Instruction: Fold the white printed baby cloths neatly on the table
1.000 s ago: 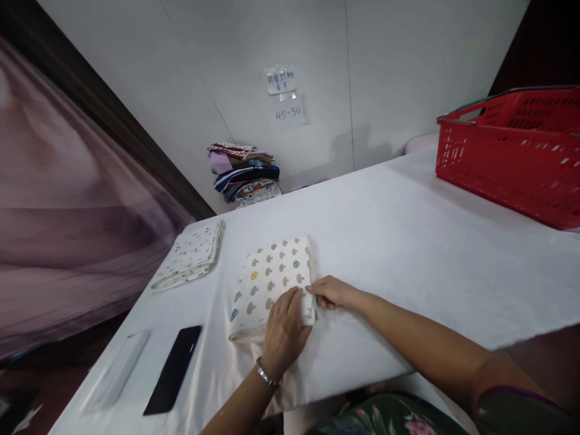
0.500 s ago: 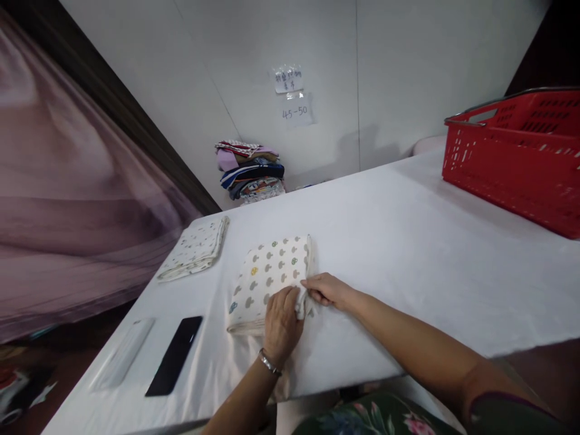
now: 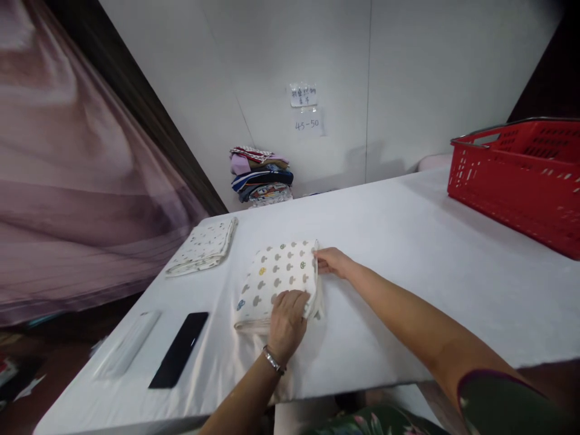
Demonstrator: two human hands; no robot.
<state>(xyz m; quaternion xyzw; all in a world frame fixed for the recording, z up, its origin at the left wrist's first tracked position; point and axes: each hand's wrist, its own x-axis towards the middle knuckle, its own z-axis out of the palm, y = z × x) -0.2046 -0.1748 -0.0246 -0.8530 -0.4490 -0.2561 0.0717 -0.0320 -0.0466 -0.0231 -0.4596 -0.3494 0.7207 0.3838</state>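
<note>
A folded white cloth [image 3: 276, 281] with grey mushroom prints and a few coloured ones lies on the white-covered table in front of me. My left hand [image 3: 289, 317], with a metal bracelet at the wrist, has its fingers curled over the near right corner of the cloth. Farther up the right side, my right hand [image 3: 333, 263] pinches the cloth's edge between thumb and fingers. Below that edge, a loose layer of the cloth sticks out to the right.
Another folded patterned cloth [image 3: 203, 246] rests at the table's far left. A black flat object [image 3: 179, 350] and a clear plastic package [image 3: 129, 345] lie at the near left. A red basket [image 3: 516, 187] stands at the right. Behind the table is a stack of folded fabrics [image 3: 263, 176].
My right hand has moved away from my left, up along the cloth's right edge. My left hand stays at the near corner. The whole view has shifted slightly.
</note>
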